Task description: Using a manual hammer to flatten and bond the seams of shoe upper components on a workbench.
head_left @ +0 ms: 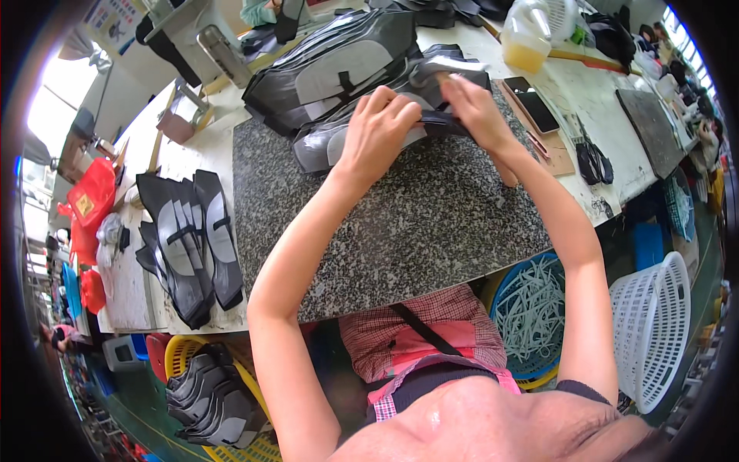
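My left hand point(379, 127) has its fingers curled over the edge of a black and grey shoe upper piece point(315, 152) on the speckled stone slab point(400, 223). Close by on the right, my right hand point(476, 112), slightly blurred, is closed round what looks like a wooden handle point(509, 175). One end pokes out below the wrist; the tool's other end is hard to make out. Beyond the hands lies a thick stack of similar uppers point(339, 69), grey panels facing up, each with a small black tab.
More uppers point(185, 239) lie fanned out at the left. A phone point(536, 108), black-handled scissors point(594, 160) and a jug of yellow liquid point(526, 38) stand right. Below the table are a yellow basket of uppers point(181, 354), a tub of pale strips point(531, 308) and a white basket point(654, 331).
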The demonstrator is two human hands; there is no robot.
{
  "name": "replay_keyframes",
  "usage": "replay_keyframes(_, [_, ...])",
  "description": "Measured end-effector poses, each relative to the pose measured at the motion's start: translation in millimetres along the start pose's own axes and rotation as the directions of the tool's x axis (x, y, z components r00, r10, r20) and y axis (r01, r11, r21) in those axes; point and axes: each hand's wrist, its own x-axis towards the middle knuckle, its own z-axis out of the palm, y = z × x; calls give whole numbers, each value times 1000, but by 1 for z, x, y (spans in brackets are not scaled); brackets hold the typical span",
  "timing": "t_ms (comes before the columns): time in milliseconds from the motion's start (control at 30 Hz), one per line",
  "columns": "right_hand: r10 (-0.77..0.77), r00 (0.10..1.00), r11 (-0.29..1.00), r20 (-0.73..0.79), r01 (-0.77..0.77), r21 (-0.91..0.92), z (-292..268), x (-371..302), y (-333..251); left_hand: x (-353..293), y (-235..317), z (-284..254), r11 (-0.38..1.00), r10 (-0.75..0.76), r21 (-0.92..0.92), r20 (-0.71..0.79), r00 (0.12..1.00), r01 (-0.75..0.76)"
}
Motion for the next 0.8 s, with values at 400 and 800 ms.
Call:
replay_keyframes(400, [6,997,999,74,-3,-35,7,11,13,-53,18,-220,778,-361,-58,-856,370,625])
replay_keyframes(800, [340,868,843,361,-452,292,-65,-166,-78,-89,129,-56,466,-79,-582,723,687,666])
